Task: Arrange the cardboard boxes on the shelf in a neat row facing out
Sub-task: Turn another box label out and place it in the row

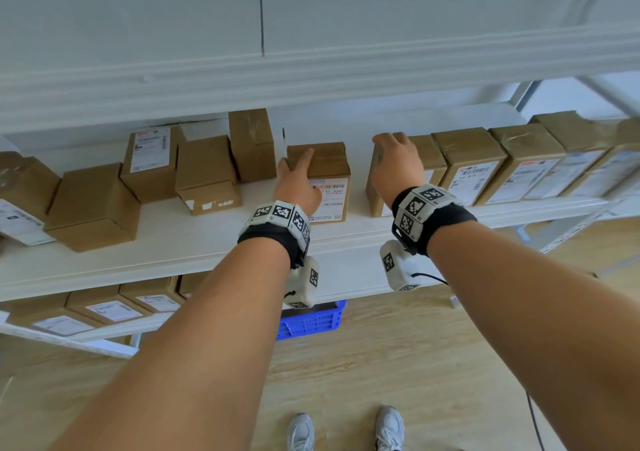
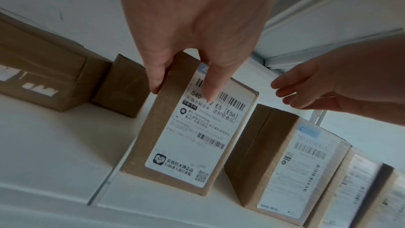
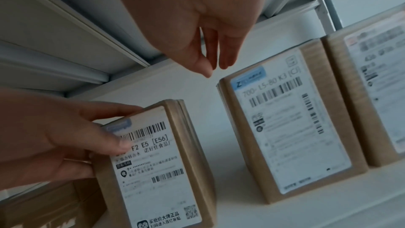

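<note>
On the white shelf (image 1: 166, 246) a cardboard box with an E56 label (image 1: 329, 194) (image 2: 190, 145) (image 3: 157, 171) stands upright, label facing out. My left hand (image 1: 294, 163) (image 2: 181, 89) (image 3: 129, 127) grips its top left corner, thumb on the label and fingers down the left side. A gap separates it from the 700-LS-80 box (image 1: 429, 156) (image 2: 295, 171) (image 3: 291, 127), the left end of a neat row (image 1: 519, 166) running right. My right hand (image 1: 391, 142) (image 2: 285, 93) (image 3: 214, 68) hovers open above that box's top left edge, holding nothing.
Several loose boxes lie at odd angles on the shelf's left half, among them a big one (image 1: 93, 204) and a stacked pair (image 1: 207, 173). The upper shelf board (image 1: 311, 79) hangs close overhead. Labelled boxes (image 1: 104, 308) sit on the lower shelf, with a blue crate (image 1: 311, 322) on the floor.
</note>
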